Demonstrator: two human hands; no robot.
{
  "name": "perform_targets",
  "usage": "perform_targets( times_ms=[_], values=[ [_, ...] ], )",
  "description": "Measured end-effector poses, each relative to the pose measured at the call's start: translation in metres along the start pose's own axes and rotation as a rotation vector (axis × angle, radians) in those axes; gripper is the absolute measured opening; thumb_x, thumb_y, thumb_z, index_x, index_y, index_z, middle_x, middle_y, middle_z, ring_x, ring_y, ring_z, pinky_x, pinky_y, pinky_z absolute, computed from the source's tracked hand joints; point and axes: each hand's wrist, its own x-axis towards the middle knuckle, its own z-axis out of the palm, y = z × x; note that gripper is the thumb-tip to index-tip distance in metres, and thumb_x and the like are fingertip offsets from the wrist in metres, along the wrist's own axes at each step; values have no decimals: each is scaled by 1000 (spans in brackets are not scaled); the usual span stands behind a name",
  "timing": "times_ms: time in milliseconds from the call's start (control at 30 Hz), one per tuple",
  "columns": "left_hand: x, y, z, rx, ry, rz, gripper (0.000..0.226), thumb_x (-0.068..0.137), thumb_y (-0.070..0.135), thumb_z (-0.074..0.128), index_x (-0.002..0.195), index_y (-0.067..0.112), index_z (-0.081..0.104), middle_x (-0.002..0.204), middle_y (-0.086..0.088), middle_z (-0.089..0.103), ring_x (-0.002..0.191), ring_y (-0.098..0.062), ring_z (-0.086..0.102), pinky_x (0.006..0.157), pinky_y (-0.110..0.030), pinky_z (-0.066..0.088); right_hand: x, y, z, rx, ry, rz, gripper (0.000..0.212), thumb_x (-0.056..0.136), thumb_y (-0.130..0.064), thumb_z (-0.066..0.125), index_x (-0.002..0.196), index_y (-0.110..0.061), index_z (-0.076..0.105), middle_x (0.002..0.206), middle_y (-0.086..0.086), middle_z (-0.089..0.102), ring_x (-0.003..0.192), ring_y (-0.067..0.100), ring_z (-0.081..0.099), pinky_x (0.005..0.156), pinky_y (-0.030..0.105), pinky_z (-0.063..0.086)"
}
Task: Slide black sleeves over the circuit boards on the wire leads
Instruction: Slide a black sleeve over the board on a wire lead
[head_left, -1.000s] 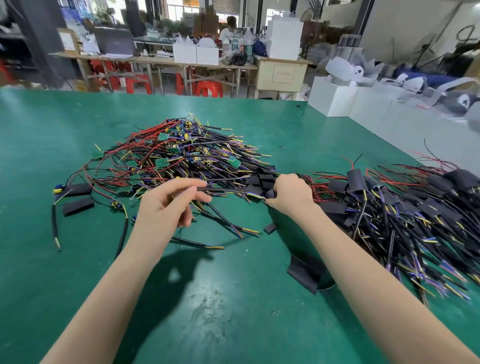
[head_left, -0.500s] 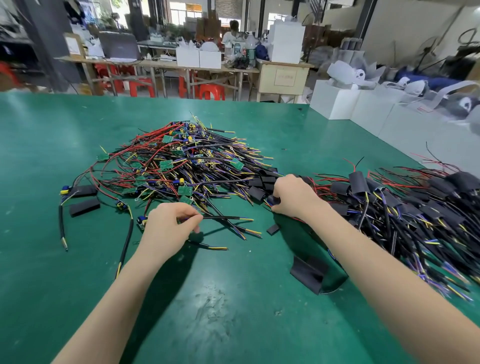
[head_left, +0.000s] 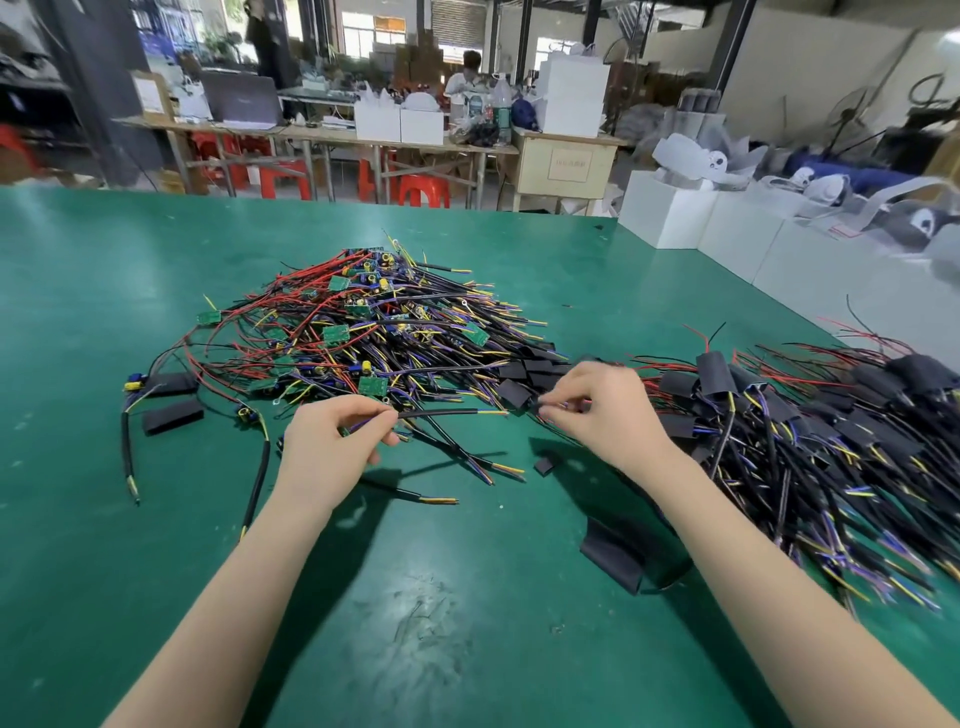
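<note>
Pinching a black lead (head_left: 452, 413) just above the green tabletop (head_left: 467, 623), the left hand (head_left: 332, 441) aims its stripped end rightward. The right hand (head_left: 597, 410) pinches a black sleeve (head_left: 514, 393) at the loose-sleeve cluster; its mouth probably needs holding open and in line with the lead.

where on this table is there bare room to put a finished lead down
Bare green table shows near the front edge between the forearms, and far left beyond the loose black sleeves. It is crowded at the bare-board pile in the middle and the sleeved pile on the right.
</note>
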Motion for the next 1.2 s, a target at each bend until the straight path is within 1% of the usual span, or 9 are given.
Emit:
perform_targets(
  times_ms=[100, 167, 367, 533, 700, 800, 900, 1000, 1200],
  values=[
    [0, -1, -2, -7, 15, -1, 14, 89, 13, 68, 78, 20, 72, 64, 4, 71, 43, -7, 50, 47, -10, 41, -15, -2, 7, -123, -248, -29, 12, 79, -22, 73, 89, -18, 79, 95, -1, 73, 87, 19, 66, 81, 30, 50],
    [-1, -1, -1, -6, 13, 5, 14, 88, 13, 68, 77, 21, 72, 64, 4, 71, 42, -6, 50, 47, -11, 42, -20, -1, 10, -95, -296, 7, 16, 80, -18, 71, 93, -17, 78, 96, 0, 74, 90, 18, 67, 83, 30, 51],
    [-2, -2, 1, 0, 8, -20, 15, 89, 14, 68, 77, 22, 72, 64, 3, 71, 43, -5, 51, 54, -19, 45, -19, 1, 6, -83, -268, -29, 19, 78, -24, 75, 95, -19, 70, 88, -1, 70, 78, 17, 64, 77, 31, 50],
    [-2, 1, 2, -62, 2, -27, 14, 88, 10, 67, 78, 18, 72, 62, 1, 70, 43, -5, 49, 48, -12, 42, -25, 13, 4, 36, -125, -32, 28, 74, -14, 78, 101, -11, 72, 90, 4, 66, 73, 18, 63, 77, 31, 50],
    [-3, 3, 4, -171, -33, -32, 14, 89, 6, 66, 78, 13, 72, 62, 0, 70, 44, -6, 48, 46, -12, 40, -30, 12, 3, 119, -26, -82, 25, 74, -7, 76, 98, -12, 74, 89, 1, 63, 67, 15, 60, 65, 7, 40],
    [-5, 5, 6, -170, -57, -16, 13, 89, 6, 66, 79, 13, 73, 63, -1, 70, 45, -6, 48, 47, -12, 40, -30, 8, 4, 137, -17, -126, 26, 74, -5, 74, 99, -12, 73, 91, 0, 63, 69, 10, 57, 67, 3, 37],
    [-5, 6, 6, -168, -70, -4, 12, 89, 7, 67, 81, 13, 73, 64, -2, 71, 45, -7, 49, 47, -12, 41, -31, 5, 6, 120, -31, -166, 26, 77, -8, 73, 104, -13, 72, 94, -3, 62, 72, 4, 53, 65, 8, 42],
    [-6, 5, 8, -166, -93, -5, 12, 88, 7, 67, 82, 13, 74, 65, -2, 70, 46, -7, 49, 48, -12, 41, -32, 4, 7, 105, -44, -186, 28, 80, -11, 72, 107, -12, 71, 98, -2, 60, 75, 9, 57, 63, 22, 54],
    [-6, 1, 10, -140, -99, -2, 13, 88, 7, 67, 81, 16, 73, 65, -2, 71, 46, -7, 49, 47, -12, 40, -33, 3, 4, 21, -53, -204, 32, 81, -17, 71, 112, -17, 69, 107, -4, 63, 87, 17, 64, 78, 36, 53]
  ],
)
